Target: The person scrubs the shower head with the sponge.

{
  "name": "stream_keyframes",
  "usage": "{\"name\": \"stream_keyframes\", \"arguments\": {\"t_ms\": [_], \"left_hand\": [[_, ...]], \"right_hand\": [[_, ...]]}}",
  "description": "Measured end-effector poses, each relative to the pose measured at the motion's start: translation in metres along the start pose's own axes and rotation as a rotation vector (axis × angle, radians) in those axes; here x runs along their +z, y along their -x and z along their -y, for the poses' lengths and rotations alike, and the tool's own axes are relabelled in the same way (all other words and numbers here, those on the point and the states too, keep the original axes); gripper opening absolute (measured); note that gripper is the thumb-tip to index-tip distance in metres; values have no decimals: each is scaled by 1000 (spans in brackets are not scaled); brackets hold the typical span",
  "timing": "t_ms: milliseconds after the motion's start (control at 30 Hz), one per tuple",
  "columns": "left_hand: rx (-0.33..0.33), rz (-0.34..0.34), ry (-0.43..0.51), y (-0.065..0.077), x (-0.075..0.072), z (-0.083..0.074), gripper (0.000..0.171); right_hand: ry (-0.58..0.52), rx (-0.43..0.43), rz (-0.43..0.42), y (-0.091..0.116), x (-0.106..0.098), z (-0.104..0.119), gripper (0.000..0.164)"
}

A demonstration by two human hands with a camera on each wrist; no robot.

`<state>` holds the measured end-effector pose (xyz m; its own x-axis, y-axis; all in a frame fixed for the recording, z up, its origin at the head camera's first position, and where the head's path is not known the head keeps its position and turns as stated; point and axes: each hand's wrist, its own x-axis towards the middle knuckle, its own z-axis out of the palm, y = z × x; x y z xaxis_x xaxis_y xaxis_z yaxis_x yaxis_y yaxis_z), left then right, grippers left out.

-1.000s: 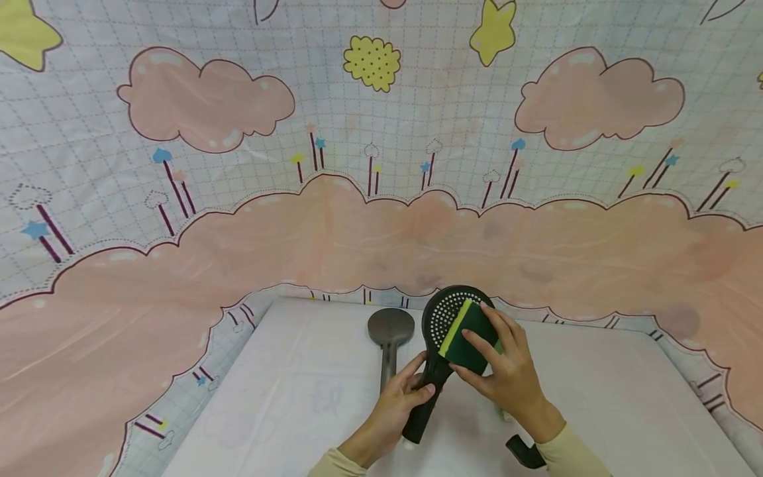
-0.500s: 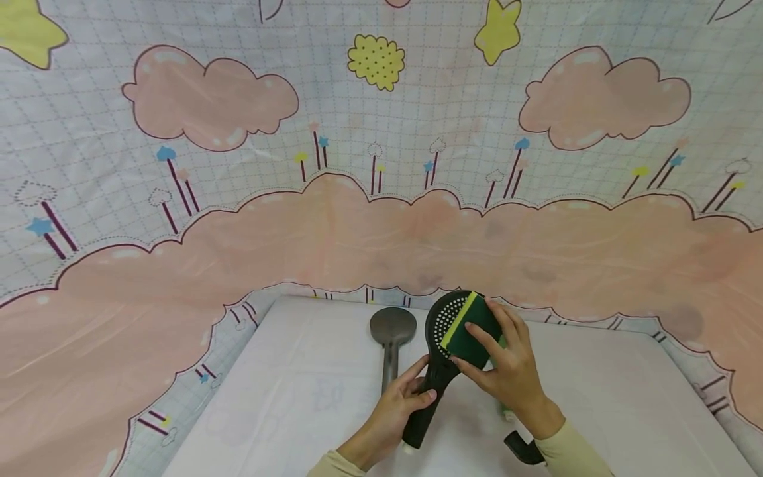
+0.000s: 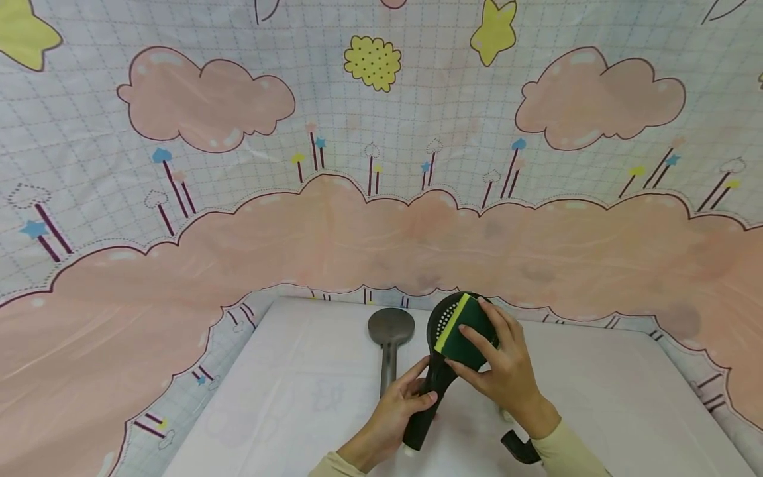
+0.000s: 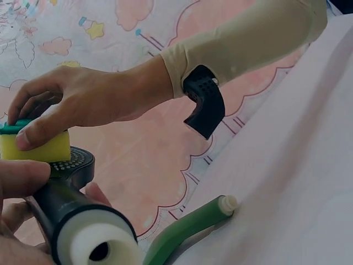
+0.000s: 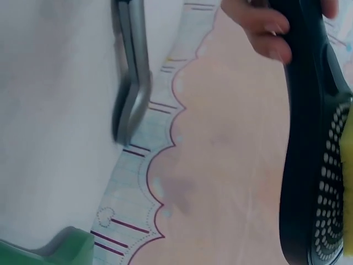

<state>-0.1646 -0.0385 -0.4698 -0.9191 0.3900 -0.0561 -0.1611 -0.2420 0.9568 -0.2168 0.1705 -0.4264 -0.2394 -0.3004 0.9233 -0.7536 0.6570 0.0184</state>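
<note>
A black hand shower (image 3: pixel 424 416) is held up at a slant over the table, its dotted spray face turned toward the head camera. My left hand (image 3: pixel 395 405) grips it by the handle, thumb across the front. A sponge (image 3: pixel 467 341), dark green on one side and yellow on the other, is pinched between the thumb and fingers of my right hand (image 3: pixel 509 368). Its yellow side (image 4: pixel 41 146) lies against the spray face (image 4: pixel 69 161), hiding most of the holes in the head view. The white threaded-looking end (image 4: pixel 96 240) of the handle faces the left wrist camera.
A grey hand shower (image 3: pixel 390 328) lies on the white table (image 3: pixel 268 397), left of the black one. Behind my right hand lies a green hand shower (image 4: pixel 185 226), mostly hidden in the head view. A black curved mount (image 3: pixel 520 448) sits at my right wrist. Cartoon-patterned cloth (image 3: pixel 357 238) rises behind.
The sponge has shifted left across the spray face and covers more of its holes. The hand shower has dipped slightly; my left hand keeps the same grip.
</note>
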Motion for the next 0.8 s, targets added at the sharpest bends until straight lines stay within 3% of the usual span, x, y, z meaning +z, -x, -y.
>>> {"name": "stream_keyframes", "arguments": {"t_ms": [267, 533, 800], "left_hand": [[-18, 15, -9, 1, 1, 1, 69], [-30, 16, -26, 0, -1, 3, 69], [-42, 5, -19, 3, -5, 5, 68]], "right_hand": [[-15, 46, -41, -1, 1, 0, 57], [-42, -8, -38, -1, 9, 10, 53], [-27, -36, -1, 2, 5, 7, 52]]}}
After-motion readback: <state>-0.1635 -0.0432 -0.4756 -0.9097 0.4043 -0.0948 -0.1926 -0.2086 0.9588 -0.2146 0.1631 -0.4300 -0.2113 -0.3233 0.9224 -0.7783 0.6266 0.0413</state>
